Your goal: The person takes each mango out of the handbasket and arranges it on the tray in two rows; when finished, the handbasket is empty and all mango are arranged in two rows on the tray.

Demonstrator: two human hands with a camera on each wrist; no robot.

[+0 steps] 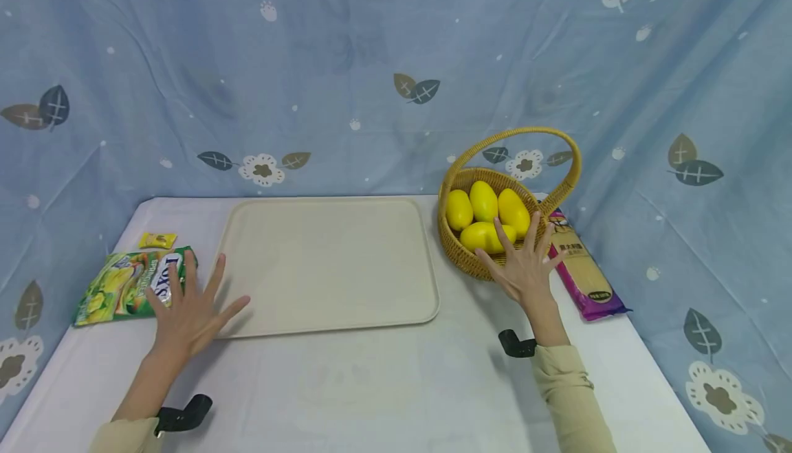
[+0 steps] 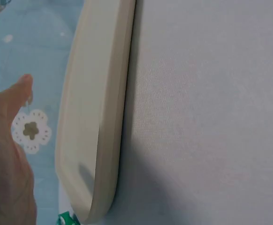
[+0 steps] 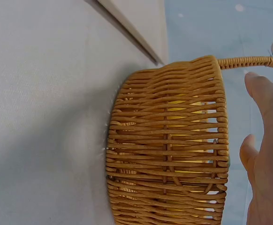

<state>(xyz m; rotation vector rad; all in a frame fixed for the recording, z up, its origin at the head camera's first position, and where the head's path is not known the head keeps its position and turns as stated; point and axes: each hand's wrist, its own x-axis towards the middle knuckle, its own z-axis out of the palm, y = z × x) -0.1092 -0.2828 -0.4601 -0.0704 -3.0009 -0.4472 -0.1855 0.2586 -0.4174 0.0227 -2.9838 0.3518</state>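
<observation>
My left hand [image 1: 185, 315] is spread with straight fingers over the near left corner of the beige tray [image 1: 328, 267], partly covering a green candy bag [image 1: 133, 284]. In the left wrist view its thumb side [image 2: 7, 140] shows beside the tray's edge [image 2: 110, 140], holding nothing. On the other side, my right hand [image 1: 526, 271] has its fingers fanned out in front of the wicker basket [image 1: 467, 260], which contains several yellow mangoes [image 1: 484, 200]. The right wrist view shows that hand [image 3: 268, 140] beside the basket's woven wall [image 3: 169, 140], apart from it.
A small yellow packet [image 1: 157, 240] lies behind the candy bag. Right of the basket is a purple and gold noodle packet [image 1: 581, 267]. The basket's tall handle [image 1: 526, 131] arches upward. A blue patterned curtain [image 1: 346, 61] encloses the back and sides of the white table [image 1: 371, 391].
</observation>
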